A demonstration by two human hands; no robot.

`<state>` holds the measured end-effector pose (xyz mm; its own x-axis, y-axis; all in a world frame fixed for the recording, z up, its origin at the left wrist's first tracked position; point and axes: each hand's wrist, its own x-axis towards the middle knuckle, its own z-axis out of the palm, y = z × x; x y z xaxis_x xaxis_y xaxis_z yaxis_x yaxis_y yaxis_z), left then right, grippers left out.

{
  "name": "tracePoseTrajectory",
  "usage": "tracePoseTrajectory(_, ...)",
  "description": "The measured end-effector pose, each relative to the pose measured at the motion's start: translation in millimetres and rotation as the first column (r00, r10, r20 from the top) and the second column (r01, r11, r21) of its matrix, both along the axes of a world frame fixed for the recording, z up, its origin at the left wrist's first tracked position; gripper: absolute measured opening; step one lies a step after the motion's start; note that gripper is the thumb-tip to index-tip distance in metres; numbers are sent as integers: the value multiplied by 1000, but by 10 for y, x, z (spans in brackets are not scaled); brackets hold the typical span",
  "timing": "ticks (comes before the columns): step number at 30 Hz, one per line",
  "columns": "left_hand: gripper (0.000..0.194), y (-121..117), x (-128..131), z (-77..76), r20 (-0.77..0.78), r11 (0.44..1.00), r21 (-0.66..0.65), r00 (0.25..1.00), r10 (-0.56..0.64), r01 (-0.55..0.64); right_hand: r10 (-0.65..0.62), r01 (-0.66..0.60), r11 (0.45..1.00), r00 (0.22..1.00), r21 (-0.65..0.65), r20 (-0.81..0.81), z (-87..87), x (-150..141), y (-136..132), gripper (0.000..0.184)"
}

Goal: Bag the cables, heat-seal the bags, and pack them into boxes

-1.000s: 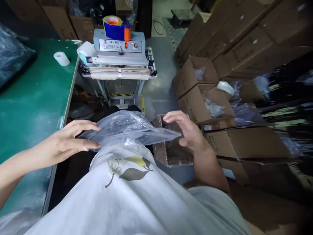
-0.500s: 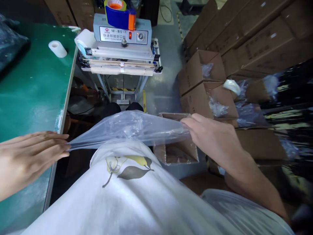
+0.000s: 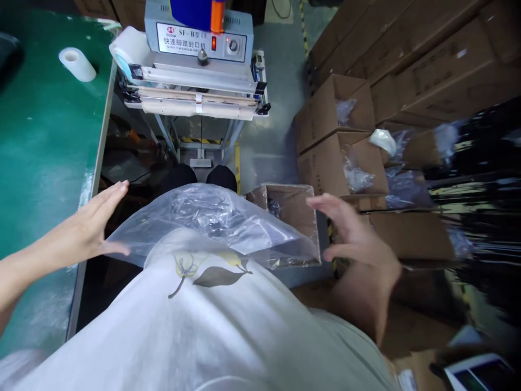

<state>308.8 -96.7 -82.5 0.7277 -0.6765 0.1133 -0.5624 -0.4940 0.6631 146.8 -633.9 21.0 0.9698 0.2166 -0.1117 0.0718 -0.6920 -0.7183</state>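
A clear plastic bag (image 3: 211,214) with crinkled contents rests across my lap, against the white shirt (image 3: 228,320). My left hand (image 3: 95,222) is at the bag's left end with thumb and fingers spread wide; the thumb is close to the film, and I cannot tell whether it touches. Off the bag's right corner, my right hand (image 3: 354,233) is apart from it, thumb and fingers parted around nothing. What lies inside the bag is hard to make out through the folds.
A foot-pedal sealing machine (image 3: 199,70) with a tape dispenser (image 3: 197,15) on top stands ahead. On my left is a green table (image 3: 40,146) bearing a white roll (image 3: 77,64). To the right are an open carton (image 3: 293,203), more cartons (image 3: 340,157) and stacked boxes (image 3: 431,70).
Both hands have let go of the bag's stretched ends and opened. The bag has slackened and spread over my lap. The view has shifted slightly.
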Motion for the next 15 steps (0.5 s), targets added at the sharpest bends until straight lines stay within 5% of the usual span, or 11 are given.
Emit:
tracePoseTrajectory(2,125,-248,28,-246,-79,998,-25,995,-58,56,59,-58,998,997,9,-56,-376,115,101,119)
tracePoseTrajectory(3,113,-385,20,-352,-130,996,-69,990,-61,52,79,-79,997,994,5,-71,-563,188,188,119)
tracePoseTrajectory(4,92,-517,4,-443,-194,992,-120,979,-62,39,99,-98,995,993,19,-64,-738,266,283,109)
tracePoseTrajectory(7,39,-803,-45,-636,-371,951,-272,928,35,-144,42,-38,983,999,180,-19,-1155,471,482,43)
tracePoseTrajectory(10,37,-867,-79,-763,-519,776,-419,826,221,-471,-245,253,866,967,432,-75,-1427,555,478,37)
tracePoseTrajectory(12,41,-827,-99,-804,-634,695,-455,751,186,-556,-328,359,777,932,517,-154,-1531,549,420,39)
tracePoseTrajectory(15,54,-744,-106,-737,-629,807,-406,772,95,-430,-163,269,838,954,475,-251,-1541,529,341,42)
